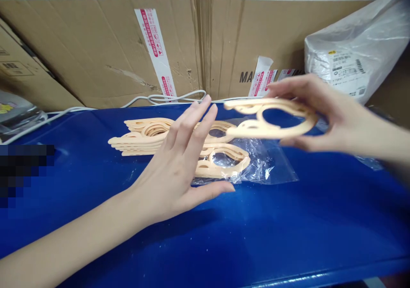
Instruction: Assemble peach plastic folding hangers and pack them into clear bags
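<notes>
My right hand (314,113) grips a cream folding clothes hanger (285,130) by its rounded end, fingers above and thumb below. The hanger is raised over the right end of a pile, its two narrow arms pointing left. My left hand (182,160) is open with fingers spread, over the middle of the stacked folding hangers (141,145) and hiding part of them. Whether it touches them I cannot tell. At the pile's right side, another hanger (238,166) lies on or in a clear plastic bag (272,168).
A blue tabletop (240,236) runs beneath everything. Large cardboard boxes (105,44) stand along the back, with a white cable (134,102) at their foot. A white wrapped parcel (349,61) sits at the back right, and a clear plastic package (19,113) at the left.
</notes>
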### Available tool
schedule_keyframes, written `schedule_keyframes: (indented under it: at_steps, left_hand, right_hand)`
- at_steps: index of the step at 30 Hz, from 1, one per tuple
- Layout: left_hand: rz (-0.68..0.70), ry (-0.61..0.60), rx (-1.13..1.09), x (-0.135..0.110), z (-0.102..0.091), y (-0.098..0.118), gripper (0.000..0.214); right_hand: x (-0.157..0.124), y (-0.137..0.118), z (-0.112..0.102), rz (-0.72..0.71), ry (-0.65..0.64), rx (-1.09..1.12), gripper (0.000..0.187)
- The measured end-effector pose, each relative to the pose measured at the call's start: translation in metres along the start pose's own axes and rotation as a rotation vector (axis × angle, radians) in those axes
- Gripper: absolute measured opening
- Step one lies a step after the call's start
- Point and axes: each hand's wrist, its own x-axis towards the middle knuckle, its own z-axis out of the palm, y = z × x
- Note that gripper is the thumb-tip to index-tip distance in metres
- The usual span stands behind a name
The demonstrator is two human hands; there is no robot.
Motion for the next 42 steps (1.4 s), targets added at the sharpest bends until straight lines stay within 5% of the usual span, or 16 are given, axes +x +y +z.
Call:
schedule_keyframes:
  at_steps: [5,12,19,27,36,42]
  left_hand:
    - [-0.082,-0.194,-0.106,-0.006,0.011,-0.012,0.070]
    - [-0.188,-0.300,-0.153,-0.009,0.015,-0.013,0.067]
    - [-0.189,-0.314,-0.162,-0.010,0.017,-0.015,0.070]
    - [-0.186,-0.312,-0.199,-0.010,0.019,-0.016,0.068]
    - [-0.015,-0.291,-0.135,-0.003,0.015,-0.012,0.045]
    - [-0.003,-0.329,-0.123,-0.003,0.016,-0.010,0.047]
  right_hand:
    - [0.002,0.050,-0.050,0.340,-0.192,-0.062,0.080]
    - [-0.001,0.036,-0.033,0.405,-0.419,0.045,0.063]
    - [0.004,0.028,-0.009,0.317,-0.327,0.135,0.069]
    - [0.001,0.018,0.047,0.129,-0.214,0.250,0.084]
    - [0.006,0.032,0.026,0.171,-0.277,0.297,0.075]
    - [0.003,0.014,0.052,0.153,-0.159,0.311,0.070]
